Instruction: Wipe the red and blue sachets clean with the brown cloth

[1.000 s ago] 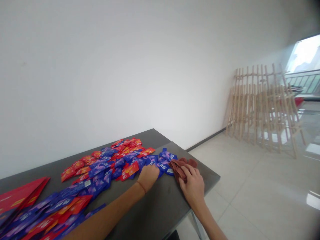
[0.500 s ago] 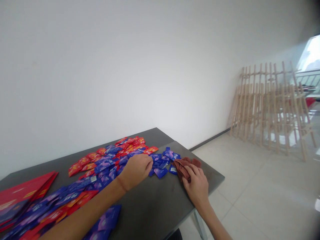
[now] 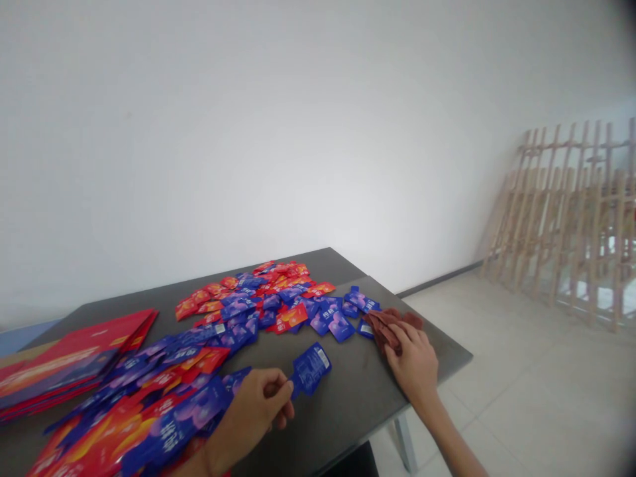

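Observation:
My left hand [image 3: 258, 407] is closed in a pinch at the end of a blue sachet [image 3: 312, 370], which sticks out to the right over the dark table. Its back, with a white label patch, faces up. On the right, my right hand [image 3: 413, 361] rests with bent fingers on a crumpled brown cloth [image 3: 385, 328], gripping its folds. Several blue sachets [image 3: 340, 326] lie just left of the cloth. A heap of red and blue sachets [image 3: 243, 308] spreads beyond my left hand, and larger red and blue packets [image 3: 163, 424] overlap beneath my left forearm.
A stack of flat red and blue bags [image 3: 84, 351] lies at the table's left. The dark table [image 3: 348, 397] ends at a corner on the right, above a tiled floor [image 3: 521, 377]. Behind stands a white wall [image 3: 298, 132], with wooden easels [image 3: 571, 218] leaning at the far right.
My left hand has come back towards me from the small sachets, with a blue sachet now showing at its fingers. My right hand stays on the cloth. The view has turned left.

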Demonstrator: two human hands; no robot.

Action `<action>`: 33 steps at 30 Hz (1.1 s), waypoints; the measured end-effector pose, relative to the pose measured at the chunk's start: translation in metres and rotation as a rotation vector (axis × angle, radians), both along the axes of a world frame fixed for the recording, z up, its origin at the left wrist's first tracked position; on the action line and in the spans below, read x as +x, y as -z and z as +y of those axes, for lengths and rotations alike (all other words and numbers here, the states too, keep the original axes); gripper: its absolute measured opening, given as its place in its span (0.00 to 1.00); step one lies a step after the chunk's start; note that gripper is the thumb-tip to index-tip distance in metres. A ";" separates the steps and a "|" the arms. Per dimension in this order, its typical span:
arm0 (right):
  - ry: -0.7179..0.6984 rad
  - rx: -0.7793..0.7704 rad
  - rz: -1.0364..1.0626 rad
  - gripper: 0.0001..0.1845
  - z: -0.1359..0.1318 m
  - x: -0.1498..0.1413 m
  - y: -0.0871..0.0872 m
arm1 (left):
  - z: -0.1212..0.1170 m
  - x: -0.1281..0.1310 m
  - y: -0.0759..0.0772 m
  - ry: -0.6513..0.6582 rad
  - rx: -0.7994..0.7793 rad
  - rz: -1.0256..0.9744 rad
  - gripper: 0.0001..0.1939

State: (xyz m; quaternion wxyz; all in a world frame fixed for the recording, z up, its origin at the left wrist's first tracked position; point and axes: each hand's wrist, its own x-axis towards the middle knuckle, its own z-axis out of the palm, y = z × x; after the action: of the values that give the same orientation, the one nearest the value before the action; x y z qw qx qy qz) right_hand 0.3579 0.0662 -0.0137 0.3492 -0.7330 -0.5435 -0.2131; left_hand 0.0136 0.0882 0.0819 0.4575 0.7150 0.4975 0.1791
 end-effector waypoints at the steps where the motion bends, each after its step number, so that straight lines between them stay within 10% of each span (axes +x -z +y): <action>1: 0.002 -0.006 -0.006 0.18 0.000 0.001 0.000 | -0.003 -0.001 0.007 0.005 -0.054 -0.007 0.25; 8: 0.003 -0.014 -0.041 0.18 -0.002 0.004 0.000 | -0.014 -0.005 0.042 0.078 -0.285 0.019 0.26; 15: 0.004 -0.012 -0.079 0.18 -0.002 0.007 0.000 | -0.013 -0.007 0.019 0.296 -0.395 0.256 0.08; 22: 0.006 -0.014 -0.083 0.18 -0.003 0.010 0.000 | -0.037 -0.007 0.009 0.400 0.439 0.723 0.07; 29: 0.002 -0.002 -0.118 0.18 -0.005 0.014 0.001 | -0.052 -0.007 0.090 0.528 1.291 0.593 0.16; 33: -0.018 -0.022 -0.130 0.18 -0.006 0.018 0.001 | -0.052 -0.014 0.119 0.507 1.423 0.578 0.20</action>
State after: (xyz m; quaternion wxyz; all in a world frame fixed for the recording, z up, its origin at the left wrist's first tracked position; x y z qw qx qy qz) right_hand 0.3756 0.0606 -0.0147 0.3069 -0.7165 -0.5741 -0.2509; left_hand 0.0000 0.0362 -0.0369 -0.2269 0.9439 0.1856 0.1519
